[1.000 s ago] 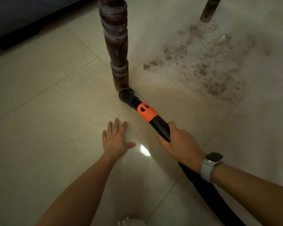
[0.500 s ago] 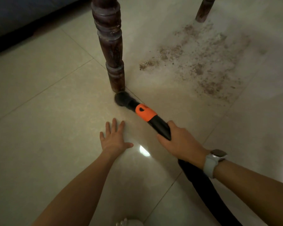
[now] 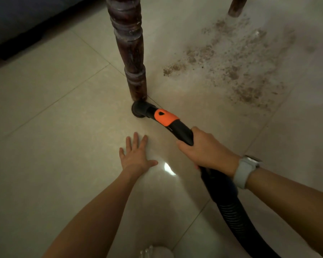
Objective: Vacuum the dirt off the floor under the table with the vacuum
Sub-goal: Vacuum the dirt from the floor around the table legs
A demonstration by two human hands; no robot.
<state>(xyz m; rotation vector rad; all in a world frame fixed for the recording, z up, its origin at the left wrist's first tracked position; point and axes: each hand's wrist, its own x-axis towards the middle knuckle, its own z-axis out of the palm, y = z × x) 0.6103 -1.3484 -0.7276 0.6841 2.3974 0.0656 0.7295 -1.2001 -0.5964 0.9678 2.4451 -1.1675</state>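
Observation:
A black vacuum wand with an orange collar [image 3: 166, 117] lies low over the tiled floor. Its round nozzle [image 3: 139, 109] sits on the floor right at the foot of a dark turned wooden table leg [image 3: 130, 51]. My right hand [image 3: 205, 150] grips the black wand just behind the orange collar, and the ribbed hose [image 3: 231, 205] runs back under my wrist. My left hand [image 3: 136, 155] rests flat on the tile with fingers spread, to the left of the wand. Brown dirt [image 3: 231, 69] is scattered over the floor to the right of the leg, well apart from the nozzle.
A second table leg [image 3: 237, 6] stands at the top right beyond the dirt. A dark piece of furniture [image 3: 22, 21] fills the top left corner. A bright light reflection [image 3: 169, 169] shines on the tile between my hands. A white object [image 3: 157, 252] shows at the bottom edge.
The nozzle has slid slightly left along the floor at the foot of the table leg. My left hand stays flat on the tile and my right hand keeps its grip.

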